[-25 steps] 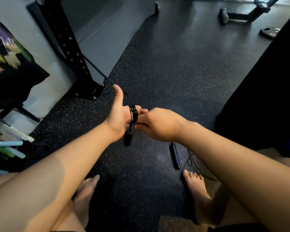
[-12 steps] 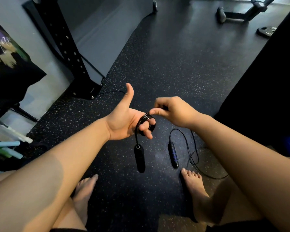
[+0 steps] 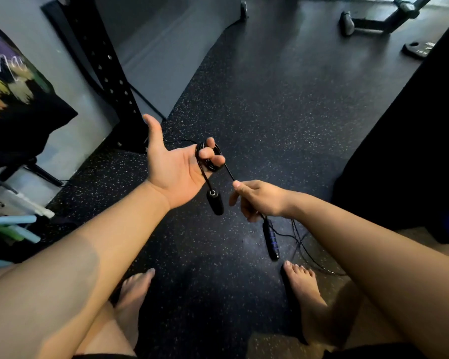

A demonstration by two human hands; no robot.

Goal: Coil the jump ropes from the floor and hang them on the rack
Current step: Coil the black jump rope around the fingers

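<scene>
Moved: right hand (image 3: 259,200) now sits near and right of the coil (image 3: 209,158), no longer beyond it; left hand (image 3: 174,174) has turned palm-up.
Left hand: thumb spread, fingers hooked through the coil, one handle (image 3: 215,202) dangling.
Right hand: pinching the taut cord (image 3: 228,172), which runs far-left to near-right.
Second handle (image 3: 271,239): on the floor (image 3: 270,112), nearest the right hand.

The right hand (image 3: 259,200) has dropped from above the left hand's fingers to below and right of them, drawing the rope (image 3: 228,172) out straight from the coil (image 3: 209,156). The left hand (image 3: 174,172) has rolled palm-up, thumb spread wide. The handle (image 3: 215,203) has risen closer under its palm.
</scene>
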